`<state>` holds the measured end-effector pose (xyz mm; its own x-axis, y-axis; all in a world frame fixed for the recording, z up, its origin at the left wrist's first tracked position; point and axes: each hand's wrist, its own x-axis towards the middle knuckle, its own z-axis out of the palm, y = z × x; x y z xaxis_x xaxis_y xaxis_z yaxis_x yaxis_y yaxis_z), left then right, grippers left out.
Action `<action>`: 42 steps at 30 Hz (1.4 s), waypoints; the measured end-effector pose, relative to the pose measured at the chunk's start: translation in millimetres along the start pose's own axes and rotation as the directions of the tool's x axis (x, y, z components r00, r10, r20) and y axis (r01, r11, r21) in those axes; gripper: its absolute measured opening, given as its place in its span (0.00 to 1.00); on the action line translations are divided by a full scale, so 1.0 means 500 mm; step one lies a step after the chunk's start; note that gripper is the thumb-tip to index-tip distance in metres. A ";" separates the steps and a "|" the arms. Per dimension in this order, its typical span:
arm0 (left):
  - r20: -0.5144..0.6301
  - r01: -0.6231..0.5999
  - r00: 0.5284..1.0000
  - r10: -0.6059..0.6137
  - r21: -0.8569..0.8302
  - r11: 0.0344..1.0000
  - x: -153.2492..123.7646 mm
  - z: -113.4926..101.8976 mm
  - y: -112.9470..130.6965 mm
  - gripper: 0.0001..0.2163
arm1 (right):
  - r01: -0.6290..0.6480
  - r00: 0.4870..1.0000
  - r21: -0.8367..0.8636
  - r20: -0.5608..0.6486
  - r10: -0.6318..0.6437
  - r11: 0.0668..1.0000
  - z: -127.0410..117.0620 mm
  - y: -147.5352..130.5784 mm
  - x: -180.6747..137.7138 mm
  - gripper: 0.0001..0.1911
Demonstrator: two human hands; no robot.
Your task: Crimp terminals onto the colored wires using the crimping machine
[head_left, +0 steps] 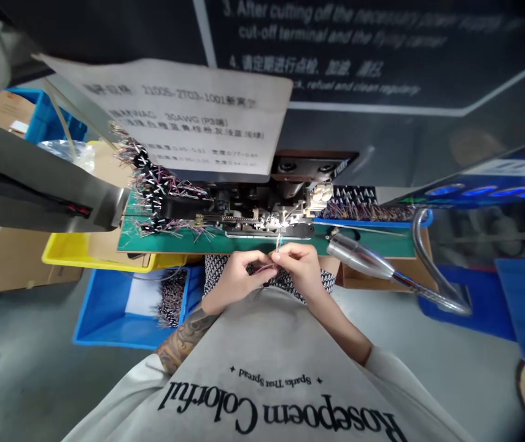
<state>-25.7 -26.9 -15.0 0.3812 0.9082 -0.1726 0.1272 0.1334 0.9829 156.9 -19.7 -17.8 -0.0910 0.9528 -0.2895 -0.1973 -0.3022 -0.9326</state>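
My left hand (247, 273) is closed around a small bundle of thin wires (262, 268), which shows between its thumb and fingers. Close against it, my right hand (299, 265) pinches a few fine wires (279, 240), one of them light blue, near their ends. These ends point up toward the metal head of a terminal crimping machine (280, 220). Both hands are just in front of the green work surface (198, 244). Whether the wires in the two hands belong to one bundle, I cannot tell.
Several wire bundles (161, 184) lie left of the machine; more fill a blue tray (382, 215) behind right. A lamp (358, 255) on a flexible metal neck stands right of my hands. Yellow (64, 252) and blue bins (105, 331) sit lower left. A paper label (188, 110) hangs above.
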 end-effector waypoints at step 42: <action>-0.171 0.097 0.973 -0.158 -0.318 0.943 0.042 -0.001 0.035 0.10 | 0.211 0.964 -0.276 -0.103 -0.247 0.938 0.031 -0.047 0.020 0.09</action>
<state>-16.1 -5.2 -1.3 0.1943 0.9299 -0.3123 -0.1345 0.3406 0.9306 145.4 -3.2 4.8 0.0613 0.9956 -0.0708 0.0649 -0.0748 -0.9951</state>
